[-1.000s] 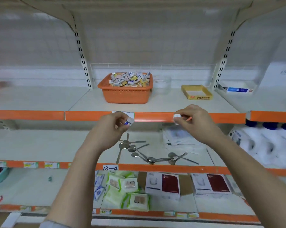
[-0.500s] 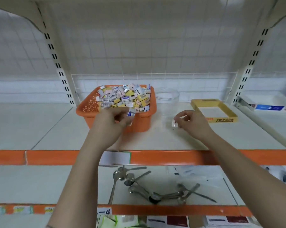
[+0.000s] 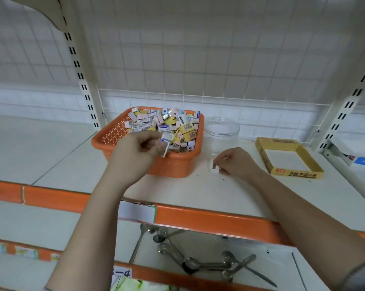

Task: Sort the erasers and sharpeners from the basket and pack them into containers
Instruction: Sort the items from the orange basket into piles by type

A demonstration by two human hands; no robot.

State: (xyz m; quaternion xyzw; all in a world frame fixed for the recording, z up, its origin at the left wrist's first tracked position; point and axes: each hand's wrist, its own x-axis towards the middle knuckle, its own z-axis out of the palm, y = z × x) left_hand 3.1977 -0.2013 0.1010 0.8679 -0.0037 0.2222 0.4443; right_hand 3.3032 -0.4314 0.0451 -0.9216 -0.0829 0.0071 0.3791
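While the orange perforated plastic basket (image 3: 156, 162) sits heaped w/ small wrapped erasers & sharpeners (image 3: 167, 124), sorting looks barely begun: left hand (image 3: 135, 152) pinches a white eraser (image 3: 164, 147) at its near rim, right hand (image 3: 234, 162) pinches a small white sharpener (image 3: 213, 166) on the shelf, clear round plastic jar (image 3: 222, 131) & yellow cardboard tray (image 3: 290, 175) to the right apparently empty.

Head-worn view, down onto shelf (image 3: 198, 192).

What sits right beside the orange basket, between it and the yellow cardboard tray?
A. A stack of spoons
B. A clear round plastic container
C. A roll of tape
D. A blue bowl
B: a clear round container stands on the shelf just right of the orange basket, with the yellow tray further right.
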